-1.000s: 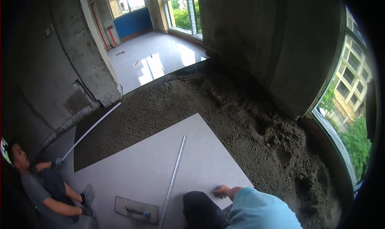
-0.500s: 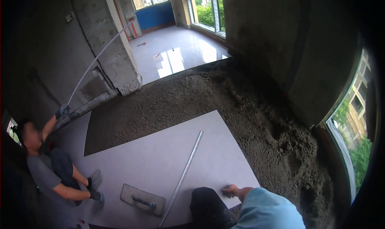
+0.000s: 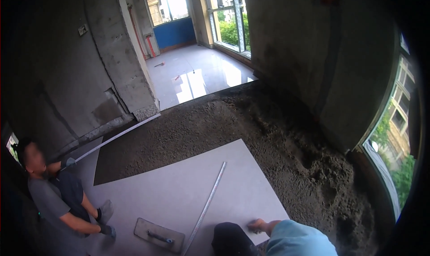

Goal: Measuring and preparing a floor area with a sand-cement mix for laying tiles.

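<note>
Note the right hand (image 3: 257, 225), curled at the near right end of the pale tile (image 3: 172, 202) (whether grasping anything, cannot tell), with dark mortar (image 3: 192, 139) beyond; see atop 1 float (image 3: 154, 231) left of 1 marked strip (image 3: 207, 205).

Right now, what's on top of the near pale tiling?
A rectangular trowel, a graduated measuring strip, a co-worker's shoe. Right hand near one edge, contact unclear. Tiling under the trowel and dark-clothed knee is covered.

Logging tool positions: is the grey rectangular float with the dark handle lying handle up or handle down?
Up: the float shows its dark handle on top and rests on the pale grey tile.
</note>
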Motion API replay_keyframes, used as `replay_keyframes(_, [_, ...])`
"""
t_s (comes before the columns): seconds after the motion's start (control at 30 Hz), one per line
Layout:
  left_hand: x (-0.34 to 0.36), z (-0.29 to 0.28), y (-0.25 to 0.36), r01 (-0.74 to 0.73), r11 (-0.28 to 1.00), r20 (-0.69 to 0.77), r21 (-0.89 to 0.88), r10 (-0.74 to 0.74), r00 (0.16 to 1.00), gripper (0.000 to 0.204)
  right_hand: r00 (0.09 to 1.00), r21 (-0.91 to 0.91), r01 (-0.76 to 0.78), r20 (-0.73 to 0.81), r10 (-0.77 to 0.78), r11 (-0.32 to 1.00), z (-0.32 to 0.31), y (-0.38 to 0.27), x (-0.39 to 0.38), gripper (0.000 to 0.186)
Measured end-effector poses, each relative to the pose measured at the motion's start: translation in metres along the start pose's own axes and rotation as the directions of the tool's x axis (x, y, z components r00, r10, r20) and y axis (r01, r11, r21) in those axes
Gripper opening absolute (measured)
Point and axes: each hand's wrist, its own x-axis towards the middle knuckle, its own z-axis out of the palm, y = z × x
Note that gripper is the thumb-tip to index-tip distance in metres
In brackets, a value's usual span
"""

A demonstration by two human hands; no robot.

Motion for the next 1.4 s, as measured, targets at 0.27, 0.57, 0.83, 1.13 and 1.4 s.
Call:
replay_keyframes(0.27, [0.06,-0.005,0.008,-0.093,0.995,-0.065,0.029,0.094,0.993,0.107,0.995,0.052,0.054,0.076,-0.058,0.997,0.0,0.012,0.013,0.044])
replay_keyframes(0.57, [0.063,-0.004,0.0,-0.078,0.995,-0.082,0.056,0.082,0.993,0.107,0.99,0.095,0.117,0.071,-0.124,0.989,0.001,0.005,-0.014,0.038])
replay_keyframes(0.83, [-0.003,0.002,-0.013,0.018,0.996,-0.001,0.087,-0.018,1.0,0.106,1.0,-0.022,-0.016,0.018,0.017,1.0,0.0,-0.009,0.0,0.042])
replay_keyframes(1.13, [0.005,-0.011,0.022,0.016,0.987,-0.033,0.161,-0.011,0.999,0.103,0.999,0.042,-0.01,0.053,0.008,0.999,-0.007,0.004,0.01,0.039])
replay_keyframes(1.4, [0.089,-0.016,0.032,-0.162,0.871,-0.218,0.463,0.289,0.932,0.102,0.995,0.02,0.089,0.047,-0.09,0.996,0.003,0.013,0.008,0.042])
